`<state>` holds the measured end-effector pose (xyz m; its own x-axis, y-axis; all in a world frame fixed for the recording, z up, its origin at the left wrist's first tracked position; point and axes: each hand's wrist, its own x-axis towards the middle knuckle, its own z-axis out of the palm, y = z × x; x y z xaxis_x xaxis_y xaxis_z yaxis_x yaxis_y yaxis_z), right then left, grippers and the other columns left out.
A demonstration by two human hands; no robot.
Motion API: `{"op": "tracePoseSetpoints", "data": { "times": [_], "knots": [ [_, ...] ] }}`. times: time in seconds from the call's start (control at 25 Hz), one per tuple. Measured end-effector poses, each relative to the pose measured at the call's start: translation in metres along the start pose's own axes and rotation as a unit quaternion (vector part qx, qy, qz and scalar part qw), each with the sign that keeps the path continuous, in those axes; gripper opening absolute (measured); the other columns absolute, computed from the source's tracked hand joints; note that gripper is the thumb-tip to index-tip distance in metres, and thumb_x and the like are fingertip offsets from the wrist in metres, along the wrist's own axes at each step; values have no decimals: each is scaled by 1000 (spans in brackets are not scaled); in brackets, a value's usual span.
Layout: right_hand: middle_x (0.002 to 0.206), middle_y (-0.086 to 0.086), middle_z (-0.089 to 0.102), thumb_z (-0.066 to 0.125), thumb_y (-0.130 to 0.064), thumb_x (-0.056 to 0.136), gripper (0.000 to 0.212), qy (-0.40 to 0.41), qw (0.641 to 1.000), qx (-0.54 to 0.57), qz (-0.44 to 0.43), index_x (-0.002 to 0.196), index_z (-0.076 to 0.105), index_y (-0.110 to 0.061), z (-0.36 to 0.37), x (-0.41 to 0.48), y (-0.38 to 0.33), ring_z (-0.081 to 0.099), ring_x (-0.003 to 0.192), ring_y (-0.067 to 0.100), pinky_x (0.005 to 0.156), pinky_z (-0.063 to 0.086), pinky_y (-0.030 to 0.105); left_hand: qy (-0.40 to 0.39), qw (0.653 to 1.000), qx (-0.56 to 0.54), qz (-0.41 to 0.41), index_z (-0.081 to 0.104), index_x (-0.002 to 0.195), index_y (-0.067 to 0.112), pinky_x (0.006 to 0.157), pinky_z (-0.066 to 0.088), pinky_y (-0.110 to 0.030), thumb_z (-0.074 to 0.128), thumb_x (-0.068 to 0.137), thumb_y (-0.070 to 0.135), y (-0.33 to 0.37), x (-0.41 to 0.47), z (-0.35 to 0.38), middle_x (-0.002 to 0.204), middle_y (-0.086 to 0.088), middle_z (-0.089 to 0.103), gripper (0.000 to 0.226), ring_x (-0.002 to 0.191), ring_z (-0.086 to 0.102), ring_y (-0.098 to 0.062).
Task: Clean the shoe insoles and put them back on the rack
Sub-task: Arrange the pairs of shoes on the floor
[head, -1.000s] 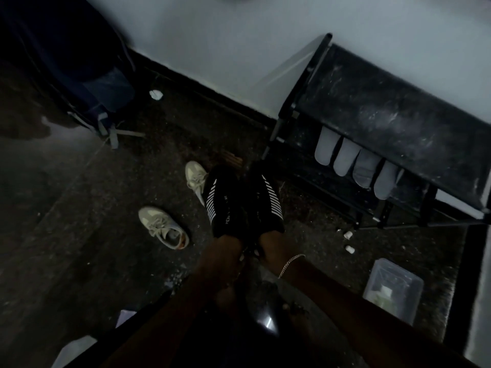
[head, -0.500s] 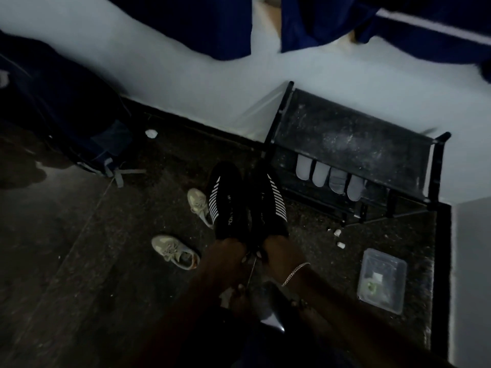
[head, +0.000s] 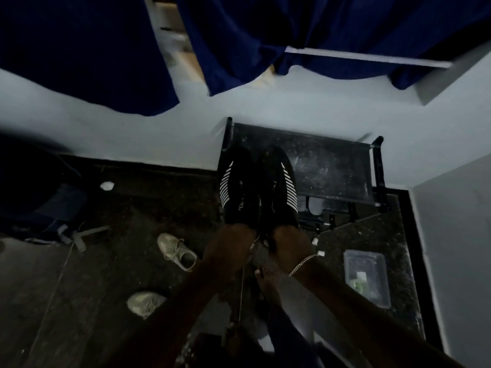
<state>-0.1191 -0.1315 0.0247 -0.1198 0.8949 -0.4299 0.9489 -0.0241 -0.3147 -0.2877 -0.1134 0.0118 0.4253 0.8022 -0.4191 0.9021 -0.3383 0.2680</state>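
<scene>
My left hand (head: 228, 245) grips the heel of a black shoe with white side stripes (head: 236, 187). My right hand (head: 289, 243), with a chain bracelet at the wrist, grips the matching right shoe (head: 279, 187). Both shoes are held side by side, toes pointing away, over the left part of the black shoe rack (head: 332, 168). Pale insoles (head: 312, 205) lean on the rack's lower shelf, mostly hidden by the top shelf and the shoes.
Two beige sneakers (head: 176, 251) (head: 144, 304) lie on the dark floor to the left. A clear plastic container (head: 366, 277) sits on the floor to the right, near the wall. Blue curtains (head: 252, 35) hang above. Dark bags (head: 53, 205) lie at far left.
Both hands have carried the black shoes up and to the right, from above the floor to over the rack's top. The camera has tilted upward, showing more curtain.
</scene>
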Motion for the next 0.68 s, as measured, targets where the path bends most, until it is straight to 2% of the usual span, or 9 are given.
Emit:
{"op": "tracePoseSetpoints", "data": {
  "times": [0.08, 0.16, 0.28, 0.32, 0.44, 0.6, 0.68],
  "knots": [
    [105, 13, 71, 59, -29, 92, 24, 9, 1000, 9, 8, 104, 69, -11, -10, 23, 14, 69, 98, 37, 78, 55, 37, 37, 999, -33, 21, 67, 107, 11, 81, 47, -32, 56, 93, 19, 4, 28, -7, 106, -10, 67, 20, 100, 64, -31],
    [102, 13, 72, 60, -32, 91, 25, 19, 1000, 17, 17, 101, 70, -11, -21, 47, 26, 69, 95, 37, 75, 55, 37, 65, 997, -19, 44, 67, 102, 14, 78, 48, -35, 58, 90, 24, 5, 62, -18, 103, -9, 67, 18, 95, 64, -31],
    [100, 12, 72, 58, -38, 92, 30, 21, 999, 19, 28, 100, 70, -12, -33, 88, 46, 69, 93, 36, 74, 54, 37, 46, 997, -33, 59, 66, 92, 13, 71, 54, -38, 61, 86, 20, 0, 112, -22, 91, -10, 67, 10, 83, 66, -34],
    [100, 12, 73, 58, -37, 94, 29, 18, 999, 17, 28, 101, 70, -11, -35, 100, 49, 70, 94, 36, 75, 54, 38, 31, 996, -44, 72, 66, 90, 11, 69, 54, -39, 62, 85, 17, -3, 126, -23, 88, -12, 66, 9, 81, 66, -36],
    [105, 13, 72, 55, -25, 97, 23, 7, 999, 27, 34, 104, 70, -9, -37, 134, 58, 70, 98, 35, 79, 56, 38, 71, 994, 15, 83, 66, 83, 11, 63, 51, -36, 67, 78, 15, -9, 162, -31, 84, -11, 68, 6, 76, 66, -34],
    [110, 14, 71, 56, -22, 98, 21, 9, 999, 16, 33, 108, 68, -8, -35, 169, 61, 69, 102, 38, 81, 56, 40, 102, 987, -20, 121, 67, 72, 8, 51, 53, -34, 86, 56, 6, -23, 185, -39, 71, -11, 67, 25, 60, 67, -35],
    [110, 13, 71, 54, -23, 98, 22, 17, 999, 13, 28, 108, 68, -9, -32, 178, 61, 69, 102, 38, 81, 55, 40, 99, 985, -18, 139, 71, 73, 5, 49, 57, -36, 90, 51, 7, -32, 195, -38, 71, -14, 69, 29, 59, 69, -35]
  ]
}}
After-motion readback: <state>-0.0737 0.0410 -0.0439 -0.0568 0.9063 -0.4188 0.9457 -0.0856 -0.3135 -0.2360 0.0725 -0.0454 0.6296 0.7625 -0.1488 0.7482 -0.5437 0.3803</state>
